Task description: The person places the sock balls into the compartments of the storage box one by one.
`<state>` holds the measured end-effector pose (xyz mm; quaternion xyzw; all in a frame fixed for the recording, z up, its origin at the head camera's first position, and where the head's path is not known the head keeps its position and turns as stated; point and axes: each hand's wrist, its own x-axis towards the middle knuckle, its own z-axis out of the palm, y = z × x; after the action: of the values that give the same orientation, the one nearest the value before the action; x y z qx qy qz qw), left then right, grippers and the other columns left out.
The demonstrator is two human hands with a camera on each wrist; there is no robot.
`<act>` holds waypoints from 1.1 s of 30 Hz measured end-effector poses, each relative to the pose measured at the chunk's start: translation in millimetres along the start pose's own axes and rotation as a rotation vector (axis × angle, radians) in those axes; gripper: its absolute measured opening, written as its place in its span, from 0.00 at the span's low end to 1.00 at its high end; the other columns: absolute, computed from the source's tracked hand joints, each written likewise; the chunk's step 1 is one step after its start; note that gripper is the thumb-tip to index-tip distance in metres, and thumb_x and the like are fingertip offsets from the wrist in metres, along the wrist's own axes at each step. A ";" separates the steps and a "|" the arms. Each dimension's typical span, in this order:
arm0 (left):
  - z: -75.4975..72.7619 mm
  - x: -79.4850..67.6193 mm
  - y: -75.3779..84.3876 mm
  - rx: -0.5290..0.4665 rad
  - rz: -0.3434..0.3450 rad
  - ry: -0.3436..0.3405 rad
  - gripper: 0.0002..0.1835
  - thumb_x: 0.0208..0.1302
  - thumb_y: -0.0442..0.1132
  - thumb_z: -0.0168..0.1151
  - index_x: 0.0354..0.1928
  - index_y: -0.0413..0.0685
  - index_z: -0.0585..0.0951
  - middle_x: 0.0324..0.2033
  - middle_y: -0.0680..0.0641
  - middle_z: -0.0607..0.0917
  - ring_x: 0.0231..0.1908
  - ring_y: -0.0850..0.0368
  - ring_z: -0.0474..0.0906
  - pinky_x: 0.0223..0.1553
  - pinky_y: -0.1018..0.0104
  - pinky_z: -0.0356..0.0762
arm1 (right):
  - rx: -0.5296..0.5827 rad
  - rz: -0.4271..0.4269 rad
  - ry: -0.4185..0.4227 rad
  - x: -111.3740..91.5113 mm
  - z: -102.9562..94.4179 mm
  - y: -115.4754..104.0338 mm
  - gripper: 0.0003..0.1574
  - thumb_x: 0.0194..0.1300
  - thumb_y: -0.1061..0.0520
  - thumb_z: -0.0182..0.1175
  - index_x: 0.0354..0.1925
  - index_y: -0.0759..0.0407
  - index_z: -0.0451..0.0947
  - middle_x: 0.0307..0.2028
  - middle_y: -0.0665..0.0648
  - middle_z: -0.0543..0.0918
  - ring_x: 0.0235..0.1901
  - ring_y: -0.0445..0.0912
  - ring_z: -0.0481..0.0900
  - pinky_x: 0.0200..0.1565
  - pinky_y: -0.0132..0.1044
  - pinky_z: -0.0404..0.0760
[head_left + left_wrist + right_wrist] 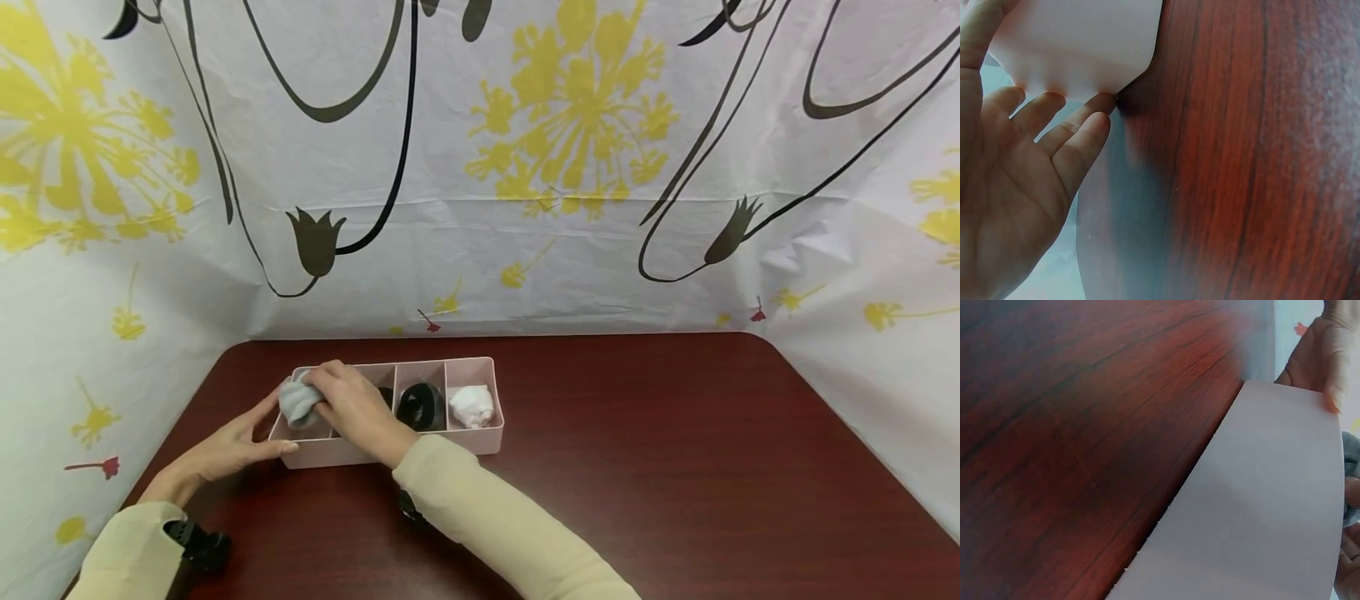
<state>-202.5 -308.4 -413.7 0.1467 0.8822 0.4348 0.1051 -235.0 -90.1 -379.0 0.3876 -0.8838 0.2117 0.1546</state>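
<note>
A pale pink box point(322, 452) with a row of compartments stands on the table. My left hand point(217, 454) holds its left end, thumb on the front wall and fingertips against the end wall point(1079, 50). With the fingers of my right hand point(360, 408) I pinch a soft grey cloth bundle point(298, 402), perhaps a rolled sock, at the leftmost compartment. That grey bundle point(1351, 456) shows partly above the rim in the right wrist view. A glossy black bundle point(422, 407) and a crumpled white one point(472, 406) lie in compartments further right. My right hand hides part of another dark item point(386, 395).
The box sits toward the back left of a dark red-brown wooden table point(637, 467). A white sheet with yellow flowers and dark stems point(420, 167) hangs behind the table and along both sides.
</note>
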 end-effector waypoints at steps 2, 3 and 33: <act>0.0 0.0 0.2 -0.004 0.003 -0.003 0.53 0.58 0.40 0.64 0.75 0.54 0.38 0.71 0.31 0.43 0.66 0.28 0.41 0.54 0.27 0.50 | -0.070 -0.019 -0.017 1.4 0.5 -2.4 0.19 0.61 0.55 0.63 0.52 0.50 0.77 0.50 0.50 0.78 0.49 0.41 0.76 0.48 0.26 0.74; 0.0 0.0 0.4 -0.006 0.004 -0.005 0.53 0.58 0.40 0.64 0.75 0.55 0.38 0.71 0.31 0.43 0.67 0.28 0.41 0.54 0.27 0.50 | -0.104 -0.030 -0.026 2.2 1.0 -3.6 0.20 0.62 0.55 0.63 0.53 0.50 0.77 0.50 0.50 0.78 0.49 0.41 0.76 0.48 0.26 0.74; 2.2 -2.1 -0.9 0.002 0.043 0.014 0.50 0.59 0.39 0.63 0.75 0.61 0.42 0.72 0.36 0.45 0.67 0.37 0.43 0.61 0.48 0.56 | -0.526 -0.037 -0.333 12.3 6.2 -32.1 0.20 0.64 0.50 0.59 0.55 0.40 0.76 0.50 0.42 0.76 0.47 0.38 0.72 0.45 0.27 0.75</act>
<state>-200.1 -308.0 -415.6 0.1626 0.8801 0.4372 0.0892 -219.6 -120.3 -370.8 0.3797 -0.9142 -0.0934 0.1065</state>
